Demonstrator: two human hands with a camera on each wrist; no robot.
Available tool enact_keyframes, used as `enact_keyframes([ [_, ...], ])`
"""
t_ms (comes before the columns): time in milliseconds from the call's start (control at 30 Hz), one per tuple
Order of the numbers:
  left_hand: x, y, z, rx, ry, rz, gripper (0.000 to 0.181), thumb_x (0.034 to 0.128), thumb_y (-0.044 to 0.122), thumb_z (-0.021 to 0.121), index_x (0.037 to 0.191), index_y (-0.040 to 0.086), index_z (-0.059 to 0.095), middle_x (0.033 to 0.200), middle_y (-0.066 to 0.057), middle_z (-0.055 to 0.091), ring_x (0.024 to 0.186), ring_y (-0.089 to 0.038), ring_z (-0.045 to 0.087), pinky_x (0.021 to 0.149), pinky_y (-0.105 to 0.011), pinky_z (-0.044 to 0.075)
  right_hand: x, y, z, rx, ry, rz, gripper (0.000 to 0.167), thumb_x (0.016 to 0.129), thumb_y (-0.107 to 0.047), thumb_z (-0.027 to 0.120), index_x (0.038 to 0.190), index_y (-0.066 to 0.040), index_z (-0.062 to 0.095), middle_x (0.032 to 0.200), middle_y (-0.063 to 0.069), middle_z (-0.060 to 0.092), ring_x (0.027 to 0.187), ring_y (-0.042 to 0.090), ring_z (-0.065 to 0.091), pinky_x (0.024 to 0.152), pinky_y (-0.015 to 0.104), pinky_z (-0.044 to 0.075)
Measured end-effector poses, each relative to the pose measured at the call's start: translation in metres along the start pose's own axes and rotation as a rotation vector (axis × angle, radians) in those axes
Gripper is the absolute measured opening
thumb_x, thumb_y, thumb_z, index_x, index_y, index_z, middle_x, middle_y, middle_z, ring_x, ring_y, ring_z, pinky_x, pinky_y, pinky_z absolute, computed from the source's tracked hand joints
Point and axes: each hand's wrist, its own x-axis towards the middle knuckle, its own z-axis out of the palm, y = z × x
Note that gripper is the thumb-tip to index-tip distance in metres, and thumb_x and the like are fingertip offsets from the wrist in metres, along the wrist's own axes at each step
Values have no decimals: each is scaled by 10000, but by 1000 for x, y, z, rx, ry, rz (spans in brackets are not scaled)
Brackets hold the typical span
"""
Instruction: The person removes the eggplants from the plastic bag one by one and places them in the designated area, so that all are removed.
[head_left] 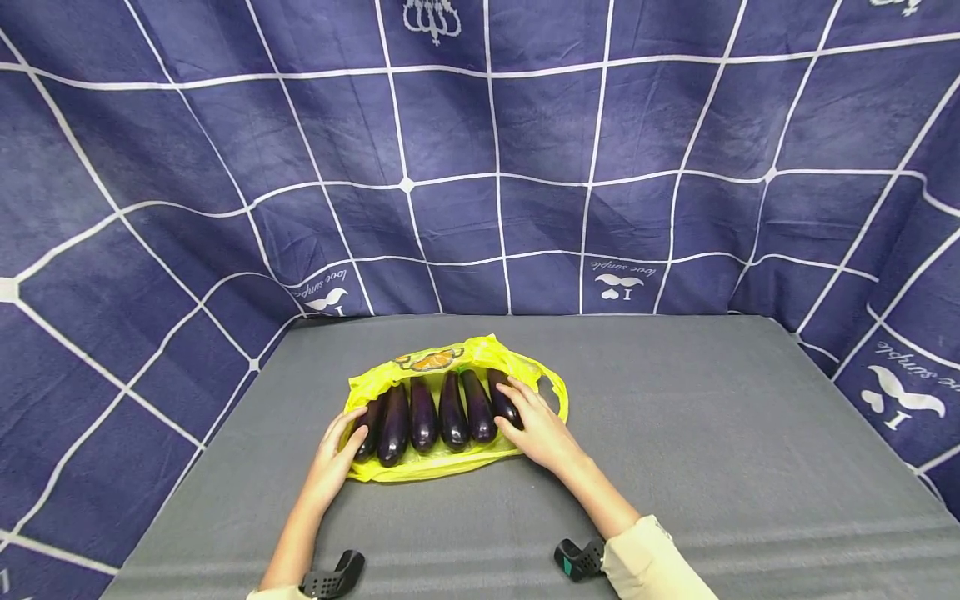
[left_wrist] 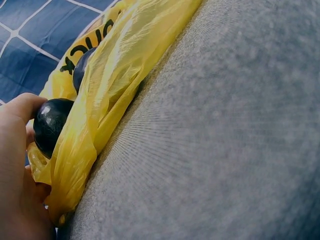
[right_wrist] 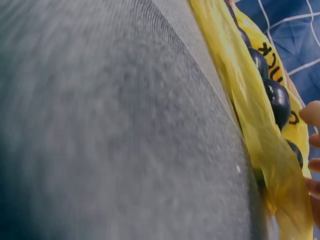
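Note:
Several dark purple eggplants [head_left: 423, 417] lie side by side in a yellow plastic bag [head_left: 420, 473], its mouth spread toward me. My left hand [head_left: 330, 454] holds the leftmost eggplant [left_wrist: 50, 125], thumb on its near end and fingers around its outer side, against the bag's edge. At the other end, my right hand [head_left: 542, 425] holds the rightmost eggplant [head_left: 501, 398], fingers and thumb spread over it. In the right wrist view that hand is partly cut off at the frame's edge.
The bag rests on a grey cloth-covered table [head_left: 675, 433]. A blue curtain [head_left: 547, 217] with white grid lines hangs behind and at the sides. Loose bag handle plastic [head_left: 558, 392] lies at the right. Both wrists wear black bands [head_left: 333, 577].

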Motion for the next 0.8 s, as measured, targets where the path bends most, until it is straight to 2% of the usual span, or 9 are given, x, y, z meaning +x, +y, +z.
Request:
enact_keyframes([
  [133, 0, 0, 0, 5, -3, -7, 411, 950, 274, 461, 1320, 96, 437, 1467, -223, 218, 1376, -407, 130, 1061, -609, 139, 1, 2, 4, -17, -4, 9, 500, 854, -311, 572, 1327, -196, 458, 1422, 49, 391, 1295, 289, 386, 967, 501, 398],
  [333, 3, 0, 0, 16, 15, 17, 418, 949, 304, 457, 1313, 97, 445, 1458, -222, 232, 1367, -418, 147, 1051, -621, 144, 5, 5, 9, -31, -18, 14, 518, 822, -243, 568, 1326, -204, 457, 1434, 37, 376, 1292, 306, 384, 974, 493, 394],
  [533, 4, 0, 0, 16, 16, 24, 423, 949, 302, 457, 1315, 90, 440, 1455, -222, 239, 1361, -420, 166, 1053, -615, 151, 5, 6, 9, -29, 3, -13, 525, 814, -215, 620, 1315, -177, 469, 1414, 62, 395, 1253, 342, 421, 945, 508, 413],
  [800, -1, -2, 1, 5, 16, 27, 404, 945, 275, 472, 1302, 87, 454, 1450, -222, 250, 1359, -412, 174, 1051, -611, 157, -2, 7, 10, -43, 12, -46, 516, 803, -159, 644, 1297, -141, 494, 1383, 95, 430, 1203, 359, 470, 939, 485, 427],
])
